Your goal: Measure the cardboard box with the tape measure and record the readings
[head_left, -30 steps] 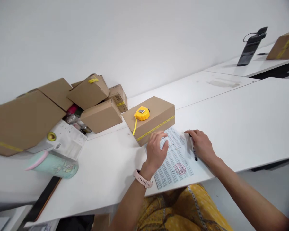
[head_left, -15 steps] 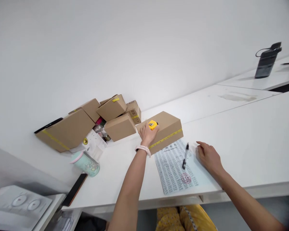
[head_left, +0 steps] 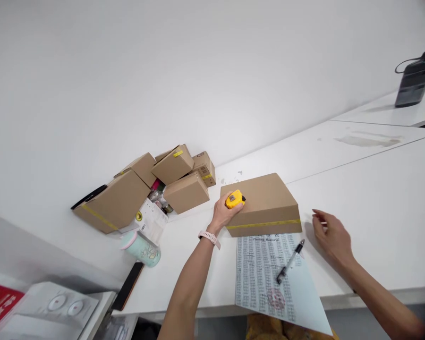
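Head camera: I have the yellow tape measure (head_left: 235, 199) over the nine o'clock end of a closed cardboard box (head_left: 264, 196), with my left hand (head_left: 221, 213) closed round its case; I cannot tell whether the case is resting on the lid or just above it. A pale pink band (head_left: 209, 238) circles that wrist. Taking the box as my clock centre, my right hand (head_left: 335, 240) is between three and four, apart from it, fingers loosely curled and gripping nothing. At about five, a printed sheet (head_left: 301, 297) with a red stamp lies against the box's near side, its lower corner reaching past the edge of the white table (head_left: 371, 212). Across the sheet lies a black-and-clear pen (head_left: 290, 262), slanting from one toward seven. More boxes (head_left: 186, 194) are piled at nine, a mint-green cup (head_left: 146, 249) stands toward eight, and a dark bottle (head_left: 413, 86) stands far off at two.
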Demonstrator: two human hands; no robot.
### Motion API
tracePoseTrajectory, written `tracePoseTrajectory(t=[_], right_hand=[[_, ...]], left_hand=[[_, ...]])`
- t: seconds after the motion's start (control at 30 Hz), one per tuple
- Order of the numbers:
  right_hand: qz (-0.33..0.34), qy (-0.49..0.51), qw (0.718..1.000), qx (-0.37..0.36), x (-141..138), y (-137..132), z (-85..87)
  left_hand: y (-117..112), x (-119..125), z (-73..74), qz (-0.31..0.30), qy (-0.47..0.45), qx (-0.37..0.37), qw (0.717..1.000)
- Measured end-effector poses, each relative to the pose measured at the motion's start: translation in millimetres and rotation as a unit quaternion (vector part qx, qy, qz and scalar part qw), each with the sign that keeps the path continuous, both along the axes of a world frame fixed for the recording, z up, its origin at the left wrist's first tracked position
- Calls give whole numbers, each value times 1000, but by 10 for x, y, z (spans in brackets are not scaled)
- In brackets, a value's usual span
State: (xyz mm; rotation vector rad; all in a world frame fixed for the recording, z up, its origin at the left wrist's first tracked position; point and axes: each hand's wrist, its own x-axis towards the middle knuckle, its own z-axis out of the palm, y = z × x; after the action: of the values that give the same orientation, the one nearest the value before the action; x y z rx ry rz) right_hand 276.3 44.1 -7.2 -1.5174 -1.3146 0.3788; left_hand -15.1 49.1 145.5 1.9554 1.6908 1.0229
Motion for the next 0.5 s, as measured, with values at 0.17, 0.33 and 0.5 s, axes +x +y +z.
tracePoseTrajectory(t=[0.17,0.33,0.5], right_hand=[[72,99,991,60,-256,-115,1061],[357,237,895,-120,-676,-18,1772],[348,263,883,-173,-740,130,1791]], left_hand=[[-98,7,319,-138,-139,-57,979],[-91,48,460,-220,-235,-129,938],[42,-110,447,-228,-298,-180,909]])
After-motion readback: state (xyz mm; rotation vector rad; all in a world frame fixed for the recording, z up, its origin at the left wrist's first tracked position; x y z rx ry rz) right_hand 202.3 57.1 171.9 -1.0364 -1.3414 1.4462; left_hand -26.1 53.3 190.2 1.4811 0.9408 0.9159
